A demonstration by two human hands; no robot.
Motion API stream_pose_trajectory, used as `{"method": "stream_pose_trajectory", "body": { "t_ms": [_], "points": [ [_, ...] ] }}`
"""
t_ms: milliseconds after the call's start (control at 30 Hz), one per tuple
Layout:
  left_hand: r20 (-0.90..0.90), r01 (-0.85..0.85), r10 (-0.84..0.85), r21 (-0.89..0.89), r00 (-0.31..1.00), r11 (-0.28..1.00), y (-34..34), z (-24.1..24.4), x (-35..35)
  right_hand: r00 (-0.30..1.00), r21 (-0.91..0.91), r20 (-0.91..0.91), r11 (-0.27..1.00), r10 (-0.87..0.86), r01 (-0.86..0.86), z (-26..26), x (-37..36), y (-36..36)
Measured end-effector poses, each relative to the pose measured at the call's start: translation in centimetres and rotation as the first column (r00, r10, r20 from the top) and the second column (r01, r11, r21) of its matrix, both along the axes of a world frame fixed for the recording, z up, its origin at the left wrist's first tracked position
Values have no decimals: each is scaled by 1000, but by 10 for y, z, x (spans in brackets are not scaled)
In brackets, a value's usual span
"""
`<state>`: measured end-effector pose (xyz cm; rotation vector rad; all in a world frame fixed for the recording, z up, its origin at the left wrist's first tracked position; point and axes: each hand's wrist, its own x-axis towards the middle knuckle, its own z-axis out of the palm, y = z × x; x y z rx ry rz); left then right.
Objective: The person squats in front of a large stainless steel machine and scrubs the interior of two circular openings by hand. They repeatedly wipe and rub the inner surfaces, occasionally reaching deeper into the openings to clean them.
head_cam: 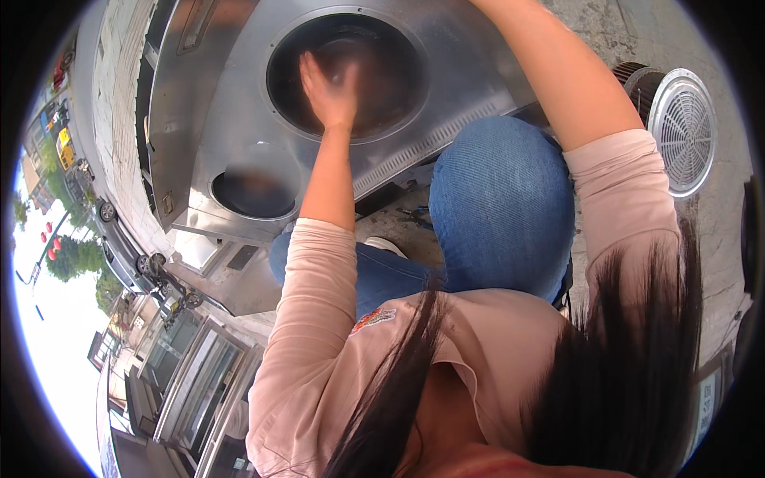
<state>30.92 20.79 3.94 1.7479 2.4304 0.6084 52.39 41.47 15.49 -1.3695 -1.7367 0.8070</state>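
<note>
My left hand (330, 94) reaches over a large round opening (391, 83) in a stainless steel housing (233, 119). Its thumb stands apart from the fingers, and I see nothing held in it. Whether the fingertips touch anything inside the dark opening is unclear. A pale metal rim with small holes surrounds this opening. Lower on the same panel is a smaller round opening (251, 197), partly blurred. My right forearm (538, 66) runs up past the top edge, and the right hand is out of view. Along the housing's near edge runs a slotted vent strip (430, 143).
On the concrete to the right stands a round slotted metal grille (687, 131) against a finned blower wheel (639, 83). Tools (421, 216) lie on the ground beside my raised knee (502, 209). Parked cars (122, 251) line the street at left.
</note>
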Motion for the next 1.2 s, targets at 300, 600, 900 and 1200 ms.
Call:
{"method": "stream_pose_trajectory", "body": {
  "t_ms": [300,600,900,1200],
  "points": [
    [-37,92,-85,264,996,960,22,-21,-10,997,-108,11,991,81,-79,-3,5,-3],
    [87,119,-146,254,986,960,26,-10,-23,1000,-25,-16,1000,16,-16,-18,5,-9],
    [146,67,-128,366,981,928,25,-19,-19,992,-37,-101,996,72,-76,-13,5,-9],
    [296,-1,-95,310,950,951,26,-18,-34,997,-36,-50,997,64,-66,-23,-5,-10]
  ]
}}
